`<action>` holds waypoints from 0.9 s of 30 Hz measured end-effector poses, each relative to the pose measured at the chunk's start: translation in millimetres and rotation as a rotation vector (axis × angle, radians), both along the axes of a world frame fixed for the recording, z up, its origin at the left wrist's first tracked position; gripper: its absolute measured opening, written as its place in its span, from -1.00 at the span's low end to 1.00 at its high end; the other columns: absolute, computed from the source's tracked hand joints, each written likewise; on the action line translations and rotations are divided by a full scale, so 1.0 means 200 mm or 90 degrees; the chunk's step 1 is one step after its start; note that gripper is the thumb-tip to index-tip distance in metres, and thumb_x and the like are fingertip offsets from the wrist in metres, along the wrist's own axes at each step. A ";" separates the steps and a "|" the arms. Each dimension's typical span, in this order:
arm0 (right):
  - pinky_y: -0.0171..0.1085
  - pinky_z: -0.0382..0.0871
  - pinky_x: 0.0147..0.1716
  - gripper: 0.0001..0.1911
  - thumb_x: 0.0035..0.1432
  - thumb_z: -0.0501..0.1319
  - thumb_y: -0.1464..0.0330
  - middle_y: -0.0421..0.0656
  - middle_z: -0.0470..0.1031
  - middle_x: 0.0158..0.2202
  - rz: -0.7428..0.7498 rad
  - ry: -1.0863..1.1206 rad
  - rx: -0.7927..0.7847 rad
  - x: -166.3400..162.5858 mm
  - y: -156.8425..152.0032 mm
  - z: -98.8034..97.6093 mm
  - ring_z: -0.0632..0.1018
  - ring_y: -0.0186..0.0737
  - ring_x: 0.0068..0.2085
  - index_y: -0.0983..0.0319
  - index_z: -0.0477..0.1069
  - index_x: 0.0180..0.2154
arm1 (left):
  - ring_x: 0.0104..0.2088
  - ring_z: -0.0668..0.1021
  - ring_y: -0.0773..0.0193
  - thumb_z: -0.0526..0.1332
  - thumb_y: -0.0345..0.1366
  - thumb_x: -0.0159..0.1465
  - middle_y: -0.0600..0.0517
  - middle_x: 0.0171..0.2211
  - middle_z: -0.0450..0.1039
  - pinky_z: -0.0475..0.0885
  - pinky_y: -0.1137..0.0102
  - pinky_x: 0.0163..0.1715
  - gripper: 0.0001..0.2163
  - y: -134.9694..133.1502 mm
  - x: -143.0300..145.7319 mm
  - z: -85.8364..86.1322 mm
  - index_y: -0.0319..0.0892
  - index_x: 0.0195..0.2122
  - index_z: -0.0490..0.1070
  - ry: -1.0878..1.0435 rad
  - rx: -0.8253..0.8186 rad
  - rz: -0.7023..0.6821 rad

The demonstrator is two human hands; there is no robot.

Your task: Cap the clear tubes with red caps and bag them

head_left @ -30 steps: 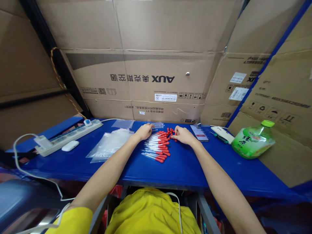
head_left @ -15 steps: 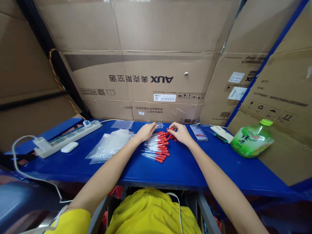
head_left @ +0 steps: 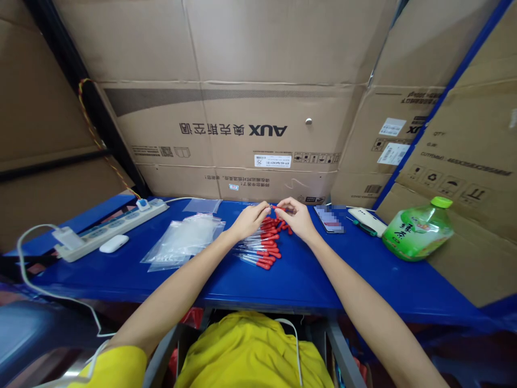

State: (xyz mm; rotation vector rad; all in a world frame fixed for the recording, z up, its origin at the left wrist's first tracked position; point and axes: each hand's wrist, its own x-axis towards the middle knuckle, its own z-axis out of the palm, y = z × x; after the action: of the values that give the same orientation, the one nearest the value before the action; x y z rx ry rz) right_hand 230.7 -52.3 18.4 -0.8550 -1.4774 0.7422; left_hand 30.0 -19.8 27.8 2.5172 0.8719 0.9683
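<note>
A row of clear tubes with red caps [head_left: 262,248] lies on the blue table [head_left: 299,280], with loose red caps [head_left: 285,225] just behind it. My left hand [head_left: 251,219] and my right hand [head_left: 294,215] are raised a little above the pile, fingertips pinched and nearly meeting. Between them is a small clear tube and a red cap [head_left: 274,207]; the left hand pinches the tube end and the right pinches the red cap.
Clear plastic bags [head_left: 181,242] lie left of the tubes. A power strip [head_left: 109,229] and white earbud case [head_left: 114,243] sit far left. A phone [head_left: 329,219], a white device [head_left: 367,221] and a green bottle [head_left: 418,229] lie right. Cardboard boxes wall the back.
Both hands lifted off the pile and came together at the middle, now pinching a tube and a red cap between them.
</note>
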 end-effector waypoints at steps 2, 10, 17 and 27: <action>-0.19 0.55 -0.21 -0.65 0.07 0.44 0.10 -0.11 0.66 -0.28 -0.002 0.001 0.003 0.00 0.00 0.00 0.65 -0.12 -0.26 0.19 0.54 -0.23 | -0.33 0.54 0.27 -0.05 -0.10 0.54 0.04 -0.34 0.52 0.27 0.41 -0.29 -0.67 -0.01 0.00 0.01 -0.16 -0.21 0.37 -0.007 -0.006 -0.008; -0.18 0.53 -0.31 -0.68 0.07 0.45 0.10 -0.13 0.64 -0.39 -0.024 0.005 0.022 0.00 -0.01 0.00 0.61 -0.15 -0.40 0.20 0.59 -0.27 | -0.37 0.49 0.32 -0.02 -0.11 0.52 0.07 -0.40 0.48 0.28 0.43 -0.28 -0.65 -0.02 0.01 0.02 -0.20 -0.25 0.44 -0.048 0.007 -0.012; -0.16 0.57 -0.29 -0.64 0.02 0.48 0.06 -0.12 0.65 -0.39 -0.023 0.038 0.008 -0.02 -0.02 0.02 0.63 -0.13 -0.39 0.20 0.59 -0.30 | -0.46 0.40 0.35 0.03 -0.11 0.50 0.08 -0.46 0.44 0.23 0.43 -0.35 -0.63 -0.03 0.02 0.03 -0.24 -0.25 0.50 -0.071 0.012 -0.007; -0.14 0.59 -0.27 -0.59 -0.02 0.50 0.03 -0.10 0.67 -0.37 0.008 0.024 -0.006 -0.01 -0.01 0.00 0.64 -0.13 -0.39 0.21 0.61 -0.30 | -0.48 0.37 0.34 0.00 -0.08 0.51 0.05 -0.48 0.45 0.17 0.43 -0.40 -0.57 -0.03 -0.02 0.08 -0.24 -0.28 0.53 0.011 0.038 -0.047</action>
State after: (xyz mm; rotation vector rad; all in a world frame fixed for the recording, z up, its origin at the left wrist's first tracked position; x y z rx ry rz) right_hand 229.6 -53.5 17.5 -0.8360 -1.4483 0.7710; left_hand 25.4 -26.6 43.7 2.5916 0.7613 0.9630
